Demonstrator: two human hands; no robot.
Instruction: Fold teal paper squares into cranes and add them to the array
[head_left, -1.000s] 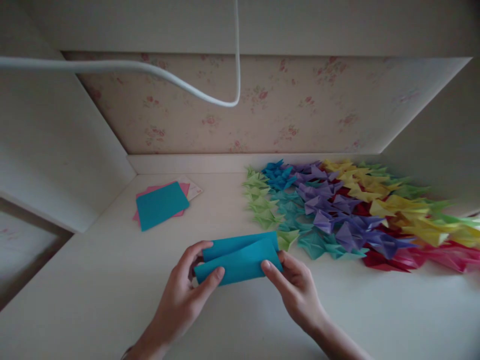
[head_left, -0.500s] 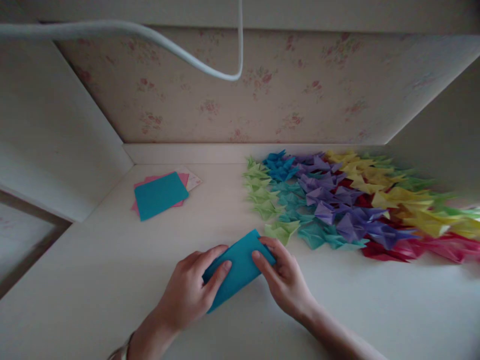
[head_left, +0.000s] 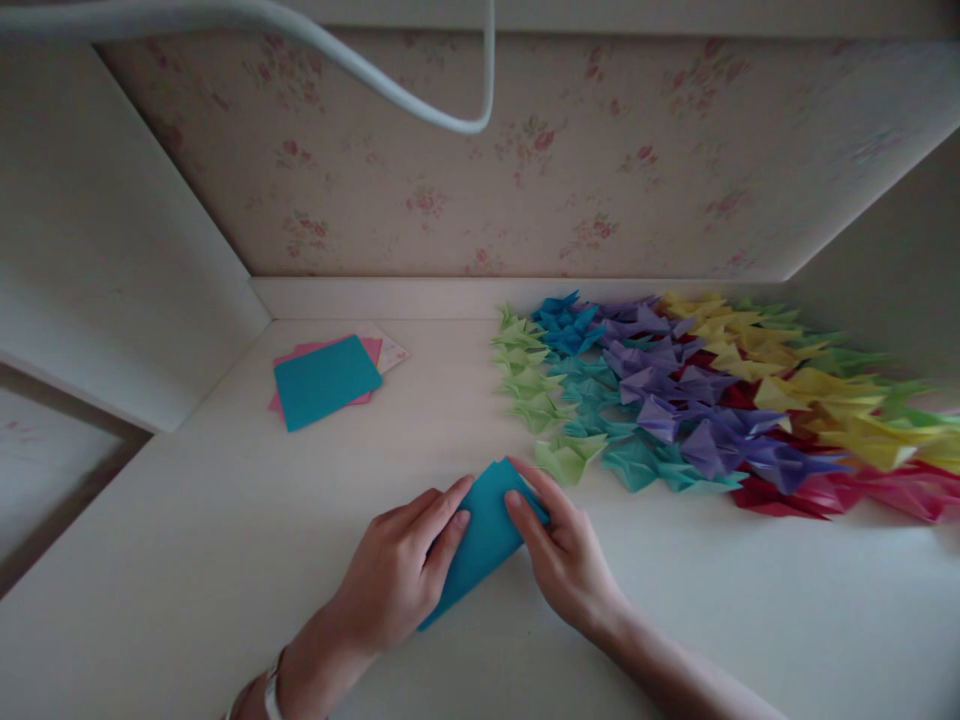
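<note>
both hands (head_left: 397, 570) gripping folded blue paper (head_left: 486, 535), table (head_left: 210, 560) stretching off either side, origami pile (head_left: 651, 383) hogging the back right corner

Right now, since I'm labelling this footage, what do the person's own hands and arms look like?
The left hand and right hand wear no gloves, and no rings or sleeves show. A shiny, silvery bracelet circles the left wrist; the right shows none.
</note>
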